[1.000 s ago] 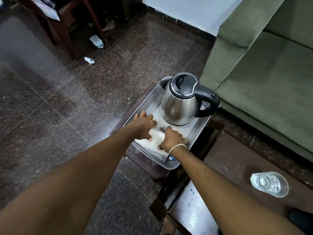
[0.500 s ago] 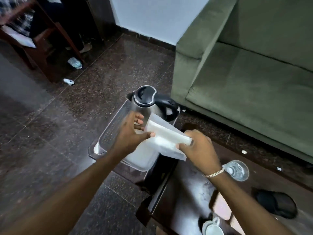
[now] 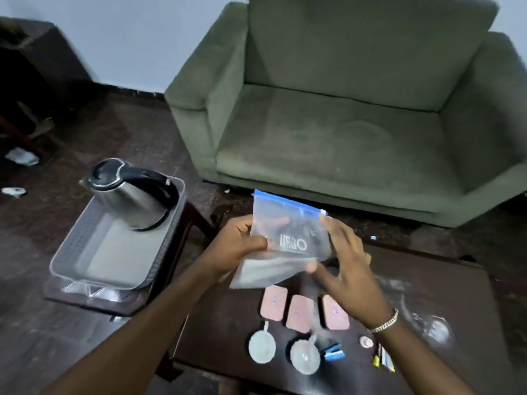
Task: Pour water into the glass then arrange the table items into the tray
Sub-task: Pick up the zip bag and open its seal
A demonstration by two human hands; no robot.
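A clear zip bag (image 3: 288, 240) with a blue seal strip is held up over the dark table (image 3: 445, 283). My left hand (image 3: 238, 243) pinches its left side; my right hand (image 3: 342, 269) grips its lower right part, fingers spread. On the table below lie three pink pads (image 3: 299, 310), two round white pads (image 3: 261, 346) with tabs, a blue clip (image 3: 333, 352) and a blurred glass (image 3: 436, 329) at the right. A steel kettle (image 3: 131, 195) stands at the far end of the grey tray (image 3: 71, 252) on a side stool to the left.
A green sofa (image 3: 356, 124) stands just behind the table. Small yellow and white packets (image 3: 383, 360) and a small pink round thing (image 3: 366, 342) lie by my right wrist. Litter (image 3: 21, 156) lies on the dark floor at the left.
Both hands lifted the bag out of the tray and carried it right, over the table. The view swung right and up, and the bag is now unfolded and upright.
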